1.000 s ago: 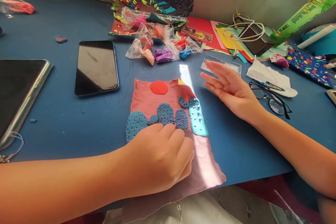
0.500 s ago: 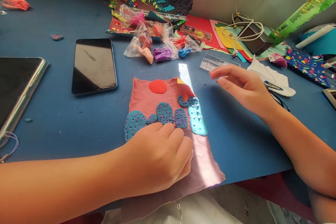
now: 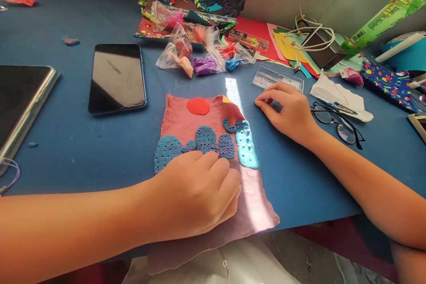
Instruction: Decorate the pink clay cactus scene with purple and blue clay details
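Observation:
A sheet covered in pink clay point(image 3: 258, 195) lies at the table's front edge, its lower part hanging past it. On it are a red clay disc point(image 3: 198, 106) and several teal clay shapes point(image 3: 168, 151) dotted with small purple rings. My left hand point(image 3: 203, 191) is closed and rests over the middle of the sheet; whatever its fingers hold is hidden. To the right of the sheet, my right hand point(image 3: 284, 111) hovers close to the table, thumb and fingertips pinched together. Anything in that pinch is too small to make out. A clear plastic case point(image 3: 278, 78) lies just behind it.
Left of the sheet lie a phone point(image 3: 117, 79) and a dark tablet-like device point(image 3: 23, 106). Bags of coloured clay point(image 3: 207, 65) lie behind it. Eyeglasses point(image 3: 346, 133) and white tissue point(image 3: 339, 93) sit near my right forearm. A white cable point(image 3: 316, 37) coils at the back right.
My right hand has moved left and down, its fingers closing into a pinch, uncovering the eyeglasses. My left hand stays closed over the sheet. The whole view has shifted slightly.

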### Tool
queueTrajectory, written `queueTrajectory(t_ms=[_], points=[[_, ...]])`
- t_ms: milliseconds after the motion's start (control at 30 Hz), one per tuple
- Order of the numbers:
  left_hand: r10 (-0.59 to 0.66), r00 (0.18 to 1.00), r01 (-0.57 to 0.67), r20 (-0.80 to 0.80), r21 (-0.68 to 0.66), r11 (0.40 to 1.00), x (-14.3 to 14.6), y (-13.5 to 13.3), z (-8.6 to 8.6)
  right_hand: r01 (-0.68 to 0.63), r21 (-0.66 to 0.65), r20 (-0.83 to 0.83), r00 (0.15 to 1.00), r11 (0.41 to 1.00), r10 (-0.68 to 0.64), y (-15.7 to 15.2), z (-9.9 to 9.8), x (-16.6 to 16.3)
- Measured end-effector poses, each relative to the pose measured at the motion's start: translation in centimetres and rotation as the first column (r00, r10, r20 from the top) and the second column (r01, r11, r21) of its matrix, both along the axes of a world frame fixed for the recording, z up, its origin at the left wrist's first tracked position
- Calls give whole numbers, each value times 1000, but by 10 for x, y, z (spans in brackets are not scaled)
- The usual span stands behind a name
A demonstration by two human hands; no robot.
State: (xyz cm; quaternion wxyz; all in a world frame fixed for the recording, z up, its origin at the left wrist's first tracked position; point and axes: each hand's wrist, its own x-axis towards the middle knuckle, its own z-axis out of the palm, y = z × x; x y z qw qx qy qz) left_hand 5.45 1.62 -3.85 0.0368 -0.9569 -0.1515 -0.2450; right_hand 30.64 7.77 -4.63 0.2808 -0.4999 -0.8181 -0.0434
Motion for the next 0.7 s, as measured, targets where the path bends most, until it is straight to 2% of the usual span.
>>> queueTrajectory(t_ms=[67,133,200,267,367,533,700], points=[[7,1000,-7,-9,4,1000,0,0,-1,-58,22,-32,998,998,58,-12,8,-6],[21,1000,-21,15,17,1000,1,-2,-4,-189,-9,-91,978,982,187,-31,18,-15],[30,997,-32,75,35,999,1,-3,-7,-361,-78,-128,928,930,349,-51,28,-25],[25,993,-29,117,38,999,1,-4,-11,-441,-139,-111,897,887,429,-65,32,-32],[15,994,-18,112,25,1000,1,-5,-13,-469,-161,-60,883,869,465,-71,28,-35],[12,997,-14,80,19,1000,0,-5,-10,-449,-159,-36,893,879,450,-69,19,-31],[7,1000,-7,28,21,1000,-1,-4,-6,-454,-162,-55,891,876,451,-64,28,-37]])
